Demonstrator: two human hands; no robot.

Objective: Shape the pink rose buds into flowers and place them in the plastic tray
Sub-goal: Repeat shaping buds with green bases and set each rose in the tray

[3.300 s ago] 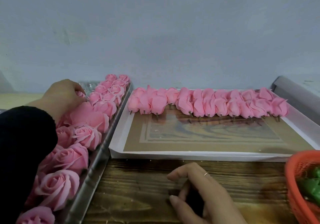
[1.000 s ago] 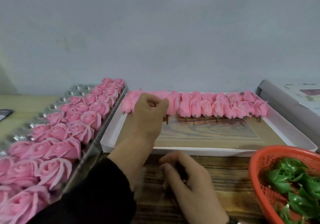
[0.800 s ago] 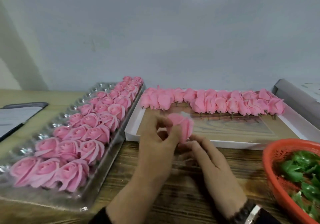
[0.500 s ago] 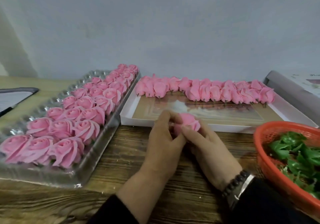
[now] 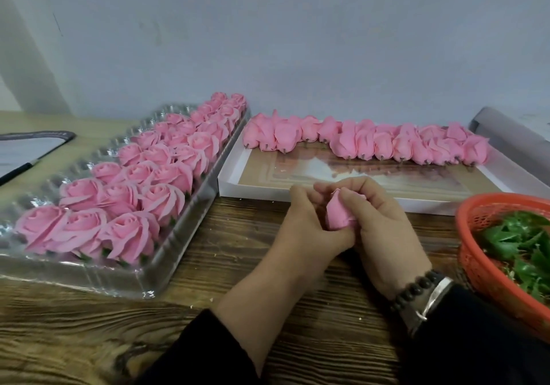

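Since half a second ago you have turned the rose bud [image 5: 339, 213] so its tip points up and away from you, and your hands have drawn closer round it. Your left hand [image 5: 306, 227] cups its near side; your right hand [image 5: 378, 221] pinches it from above with curled fingers. It is closed, smooth, pale pink, its base hidden in your palms. Peeling the outer petals looks like the next job. To the left of your grip lies the plastic tray [image 5: 166, 268], well filled with opened flowers [image 5: 131, 233]; beyond your grip, the unshaped buds [image 5: 366, 143] line a white box [image 5: 446, 203].
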